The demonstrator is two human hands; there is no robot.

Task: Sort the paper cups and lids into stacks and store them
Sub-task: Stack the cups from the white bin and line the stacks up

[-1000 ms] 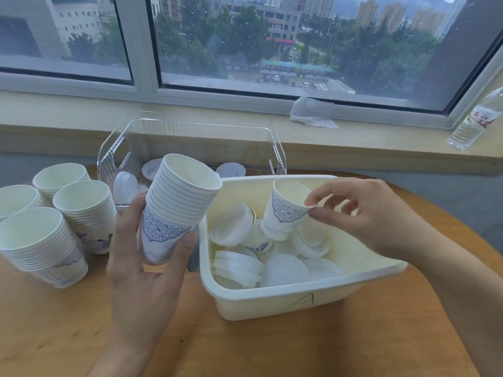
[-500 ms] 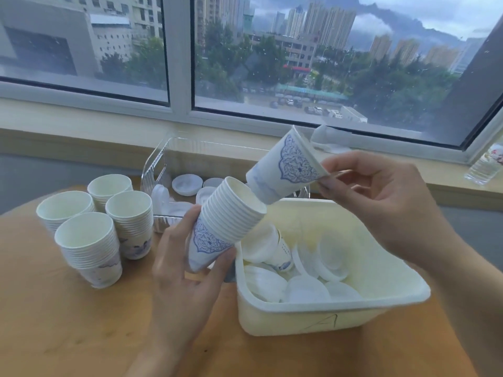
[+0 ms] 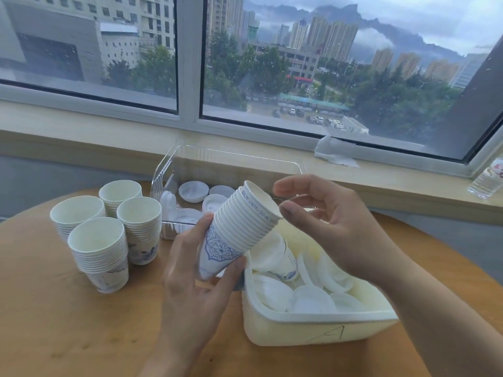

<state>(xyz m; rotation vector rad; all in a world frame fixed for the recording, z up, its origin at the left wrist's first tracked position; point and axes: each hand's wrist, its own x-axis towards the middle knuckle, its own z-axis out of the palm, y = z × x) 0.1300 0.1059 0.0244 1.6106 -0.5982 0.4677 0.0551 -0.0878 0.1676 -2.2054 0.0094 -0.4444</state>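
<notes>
Left hand [image 3: 196, 270] grips tilted cup stack [image 3: 239, 229] over the desk [image 3: 81, 322]; right hand [image 3: 332, 221] loose-fingered at its rim, holding nothing. Four stacks [image 3: 109, 227] done beside it. Remaining, I'd say: white bin [image 3: 321, 333] has loose lids [image 3: 313, 297] plus a cup or so; clear bin [image 3: 174, 170] half-filled.

A crumpled white tissue [image 3: 333, 151] lies on the windowsill [image 3: 81, 123]; a clear water bottle [image 3: 487, 178] leans at far right.

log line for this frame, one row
left hand grips tilted cup stack | right hand open at its rim | white bin holds lids
</notes>
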